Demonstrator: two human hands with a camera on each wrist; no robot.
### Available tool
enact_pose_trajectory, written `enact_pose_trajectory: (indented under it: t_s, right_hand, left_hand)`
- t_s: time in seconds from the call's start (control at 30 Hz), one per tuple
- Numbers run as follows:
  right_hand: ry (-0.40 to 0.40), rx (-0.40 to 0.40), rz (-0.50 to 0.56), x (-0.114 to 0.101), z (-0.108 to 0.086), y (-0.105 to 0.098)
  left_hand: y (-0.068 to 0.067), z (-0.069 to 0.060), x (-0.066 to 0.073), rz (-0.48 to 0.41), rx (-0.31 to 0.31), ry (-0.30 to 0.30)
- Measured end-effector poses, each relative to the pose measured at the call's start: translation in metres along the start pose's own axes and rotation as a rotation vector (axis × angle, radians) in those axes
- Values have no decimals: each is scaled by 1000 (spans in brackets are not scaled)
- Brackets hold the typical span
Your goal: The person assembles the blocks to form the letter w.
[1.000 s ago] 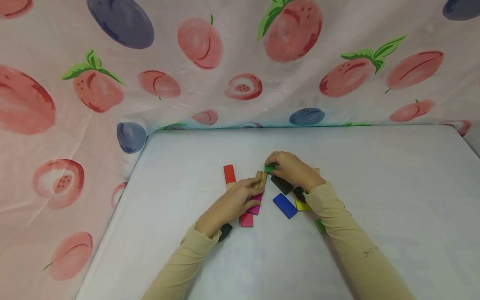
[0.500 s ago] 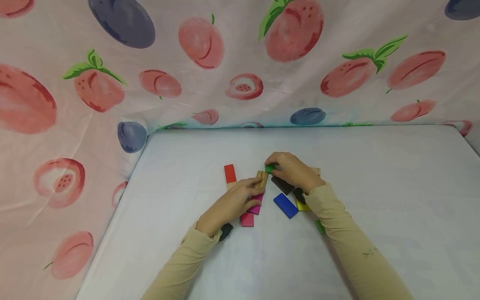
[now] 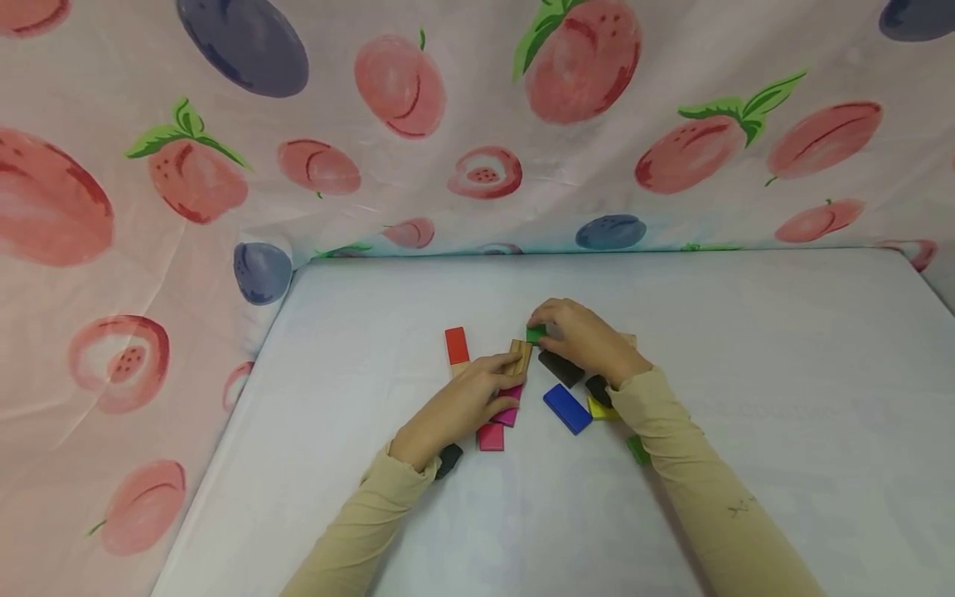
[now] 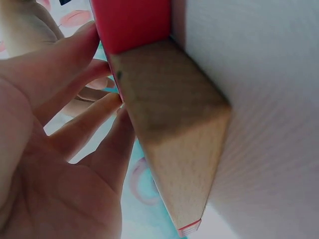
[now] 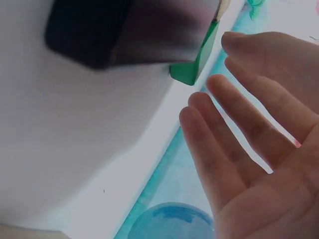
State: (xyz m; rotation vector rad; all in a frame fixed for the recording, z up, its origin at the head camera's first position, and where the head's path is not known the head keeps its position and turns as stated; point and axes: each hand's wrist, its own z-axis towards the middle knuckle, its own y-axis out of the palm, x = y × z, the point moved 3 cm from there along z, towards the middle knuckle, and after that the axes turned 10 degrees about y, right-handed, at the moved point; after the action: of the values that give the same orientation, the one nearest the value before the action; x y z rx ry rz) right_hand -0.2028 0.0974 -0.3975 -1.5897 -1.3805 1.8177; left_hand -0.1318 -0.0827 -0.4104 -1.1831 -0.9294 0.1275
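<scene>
In the head view, the left hand (image 3: 462, 406) lies over a row of blocks, its fingers on a striped wooden block (image 3: 519, 355) and a magenta block (image 3: 509, 410). Its fingers look nearly straight in the left wrist view, beside a red block (image 4: 134, 22) and a wooden one (image 4: 174, 94). The right hand (image 3: 585, 338) has thumb and forefinger around a small green block (image 3: 535, 333), just beyond the striped block's far end. In the right wrist view that hand (image 5: 264, 129) is partly behind the green block (image 5: 187, 72); the contact is unclear.
A red block (image 3: 457, 344) lies left of the hands. Below the right hand are a dark block (image 3: 561, 368), a blue block (image 3: 567, 409), a yellow block (image 3: 601, 410) and a green block (image 3: 637, 450). A pink block (image 3: 491, 438) lies nearer. Patterned cloth (image 3: 418, 182) hangs behind the table.
The right wrist and sleeve have shifted very slightly to the right, with the fingers still at the small green block. The left hand and the blocks look unmoved.
</scene>
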Motion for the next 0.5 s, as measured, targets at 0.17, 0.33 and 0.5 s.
enact_pose_trajectory:
  t_s: [0.17,0.33,0.5]
  right_hand:
    - [27,-3,25,2,-6,-3]
    - [42,-4,44,5,-12,-2]
    - [59,1,32,7,-15,-1]
  left_hand:
    - [0,1,0,-9,-7,-7]
    - [-1,0,0,-19,-7,-17]
    - [0,0,0,-26,-6,-24]
